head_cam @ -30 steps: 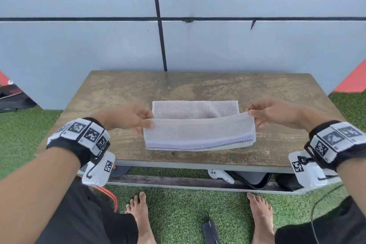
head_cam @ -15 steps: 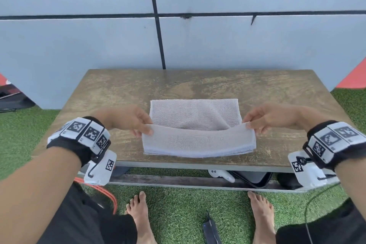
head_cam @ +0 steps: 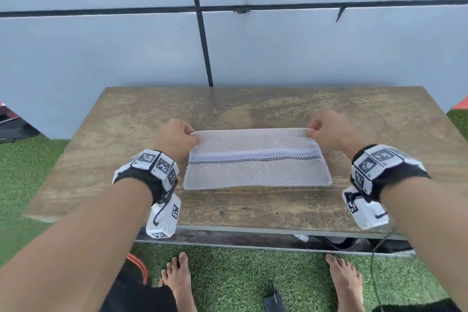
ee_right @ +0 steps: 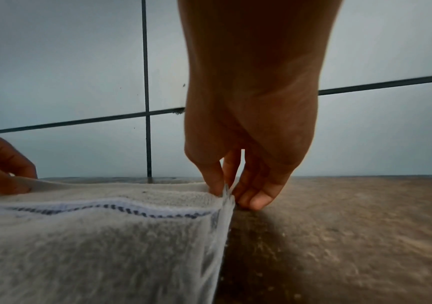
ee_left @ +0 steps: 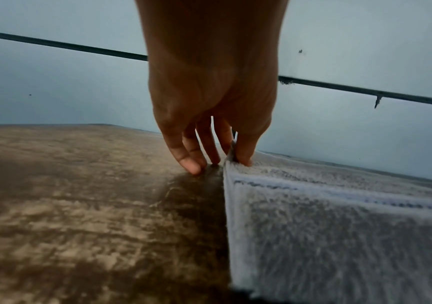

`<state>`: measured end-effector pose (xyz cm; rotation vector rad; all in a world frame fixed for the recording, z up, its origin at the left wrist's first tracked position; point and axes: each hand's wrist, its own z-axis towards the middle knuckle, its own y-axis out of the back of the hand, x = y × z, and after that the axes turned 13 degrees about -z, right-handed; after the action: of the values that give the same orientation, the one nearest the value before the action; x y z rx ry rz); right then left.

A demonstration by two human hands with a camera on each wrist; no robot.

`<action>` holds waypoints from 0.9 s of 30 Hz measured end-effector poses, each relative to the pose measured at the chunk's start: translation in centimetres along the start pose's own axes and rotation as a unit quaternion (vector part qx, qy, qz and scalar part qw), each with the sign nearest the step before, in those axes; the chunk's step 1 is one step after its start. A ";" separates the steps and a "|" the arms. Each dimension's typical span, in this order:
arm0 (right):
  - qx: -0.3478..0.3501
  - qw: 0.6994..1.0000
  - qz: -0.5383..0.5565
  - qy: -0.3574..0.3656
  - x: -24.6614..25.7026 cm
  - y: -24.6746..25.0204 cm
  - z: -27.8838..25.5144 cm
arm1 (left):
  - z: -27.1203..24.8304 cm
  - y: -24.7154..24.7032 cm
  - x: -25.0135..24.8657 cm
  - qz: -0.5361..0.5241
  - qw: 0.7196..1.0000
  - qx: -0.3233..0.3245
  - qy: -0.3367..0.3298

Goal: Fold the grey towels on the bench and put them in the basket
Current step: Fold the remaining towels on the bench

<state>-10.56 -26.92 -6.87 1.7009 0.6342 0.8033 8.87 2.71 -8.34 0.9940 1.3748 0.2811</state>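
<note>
Wooden bench: the grey towel lies folded at its middle, long axis running left to right, checked stripe uppermost. Left hand pinches the far left corner, right hand the far right corner; each is equally near. Basket not in view.

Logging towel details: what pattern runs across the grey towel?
A dark checkered stripe beside a pale band on the towel; clearest in the head view.
</note>
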 end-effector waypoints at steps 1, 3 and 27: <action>-0.002 1.000 -0.004 -0.002 -0.1 -0.4 0.2 | 0.1 -0.2 0.1 0.004 1.000 0.001 -0.003; -0.011 1.000 -0.004 -0.002 -0.2 -0.7 0.3 | 0.5 -0.1 0.2 0.006 1.000 0.005 -0.009; -0.237 0.961 0.139 0.036 0.0 6.6 -5.9 | -3.6 7.0 -4.4 -0.120 0.948 -0.097 -0.279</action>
<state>-15.11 -25.08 0.54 1.3341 0.2206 1.1204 7.23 5.28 0.16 0.6613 0.9131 -0.0505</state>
